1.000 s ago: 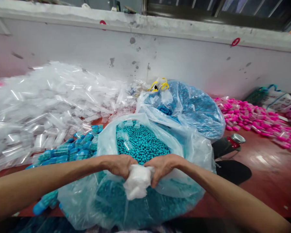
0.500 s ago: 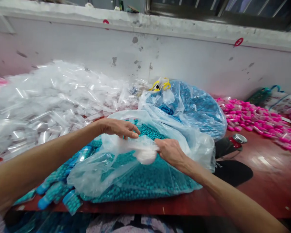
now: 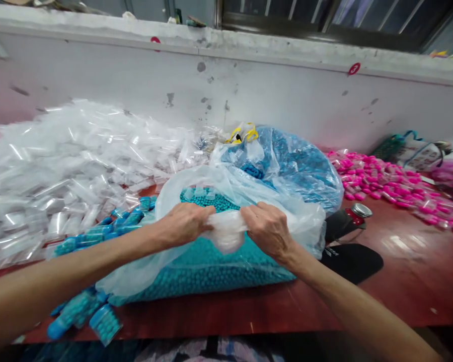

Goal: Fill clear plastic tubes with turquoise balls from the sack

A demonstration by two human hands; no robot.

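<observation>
The bag (image 3: 222,274) of teal beads (image 3: 211,200) lies on the desk (image 3: 400,281), mouth partly open — fingers of the left hand (image 3: 184,222) and right hand (image 3: 268,229) pinch its bunched rim (image 3: 228,235) — with nearby containers (image 3: 105,323) apparently filled, the clear pile (image 3: 79,156) apparently unfilled

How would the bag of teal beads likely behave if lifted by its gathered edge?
The bag would probably sag and change shape, since its thin film creases and bunches between the left hand and right hand. It may feel heavy, given the many teal beads inside. Tipping could spill some, as they look round and the mouth is open.
</observation>
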